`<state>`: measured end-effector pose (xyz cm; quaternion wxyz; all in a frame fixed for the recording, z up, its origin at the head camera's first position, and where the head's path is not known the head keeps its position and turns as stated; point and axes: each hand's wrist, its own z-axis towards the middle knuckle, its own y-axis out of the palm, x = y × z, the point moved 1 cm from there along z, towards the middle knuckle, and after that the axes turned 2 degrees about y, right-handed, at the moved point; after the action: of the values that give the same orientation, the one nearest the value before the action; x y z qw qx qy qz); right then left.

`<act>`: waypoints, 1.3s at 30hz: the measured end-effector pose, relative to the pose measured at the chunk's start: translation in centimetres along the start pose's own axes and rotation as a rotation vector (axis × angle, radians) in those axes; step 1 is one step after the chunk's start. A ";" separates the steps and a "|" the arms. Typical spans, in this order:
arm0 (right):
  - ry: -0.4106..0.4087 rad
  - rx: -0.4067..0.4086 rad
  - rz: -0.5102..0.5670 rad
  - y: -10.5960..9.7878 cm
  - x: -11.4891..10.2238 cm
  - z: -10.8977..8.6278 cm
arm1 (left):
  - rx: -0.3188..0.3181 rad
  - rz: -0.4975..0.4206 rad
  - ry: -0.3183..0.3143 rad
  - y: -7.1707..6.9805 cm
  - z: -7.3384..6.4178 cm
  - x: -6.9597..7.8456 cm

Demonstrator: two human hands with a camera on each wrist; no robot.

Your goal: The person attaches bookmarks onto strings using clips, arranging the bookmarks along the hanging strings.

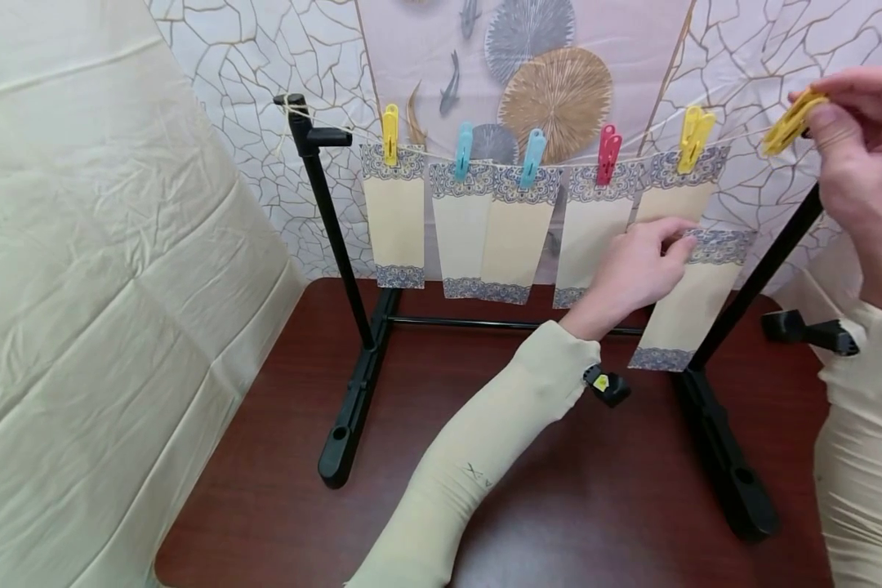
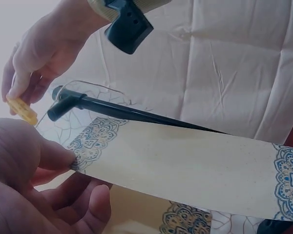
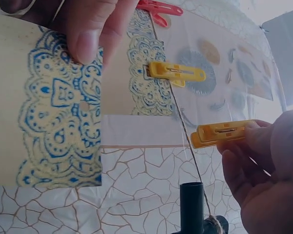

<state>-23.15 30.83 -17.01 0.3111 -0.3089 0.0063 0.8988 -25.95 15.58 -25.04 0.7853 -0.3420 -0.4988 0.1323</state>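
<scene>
My left hand (image 1: 645,263) pinches the top corner of a cream card (image 1: 691,306) with blue patterned borders, which hangs below the string at the right. In the left wrist view the thumb lies on the card's patterned end (image 2: 95,144). My right hand (image 1: 870,139) pinches a yellow clothespin (image 1: 792,122) by its tail, beside the string near the right post. The right wrist view has this clothespin (image 3: 222,132) next to the string (image 3: 185,131), its tip close to it. Another yellow clothespin (image 1: 696,140) clips the neighbouring card (image 1: 672,200) to the string.
Further left, several cards hang from a red clothespin (image 1: 608,155), blue clothespins (image 1: 532,159) and a yellow clothespin (image 1: 390,136). A black stand (image 1: 331,220) carries the string and stands on a dark red-brown table (image 1: 559,490). Patterned cloth (image 1: 250,106) hangs behind.
</scene>
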 end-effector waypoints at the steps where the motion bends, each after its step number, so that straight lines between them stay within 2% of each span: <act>1: -0.007 -0.002 -0.023 -0.1 0.0 0.2 | -0.002 0.009 0.001 0.0 0.1 0.2; 6: -0.018 -0.025 -0.150 -0.3 -0.1 1.2 | -0.015 0.045 0.006 -0.1 0.5 0.9; 9: 0.012 -0.027 -0.163 -0.2 -0.1 1.5 | -0.021 0.061 -0.002 0.0 0.8 1.4; 12: 0.039 -0.031 -0.105 0.0 0.0 1.9 | -0.023 0.069 -0.004 0.0 1.1 1.6; 16: 0.075 -0.043 0.003 0.1 0.2 2.2 | -0.001 0.133 0.001 0.0 1.5 1.5; 18: 0.069 -0.060 -0.016 0.1 0.4 2.3 | 0.006 0.164 0.001 0.0 1.8 1.5; 24: 0.045 -0.147 -0.238 -0.4 0.5 2.1 | -0.008 0.179 -0.007 0.0 2.1 1.8; 33: -0.001 -0.216 -0.253 -0.4 0.4 1.7 | -0.006 0.214 0.002 -0.6 2.5 2.9; 39: 0.026 -0.261 -0.309 -0.6 0.3 1.6 | -0.005 0.222 0.011 -1.0 2.6 3.7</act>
<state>-23.87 31.86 -15.81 0.4025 -0.3556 -0.1536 0.8294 -26.59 17.92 -21.16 0.7675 -0.3980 -0.4540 0.2153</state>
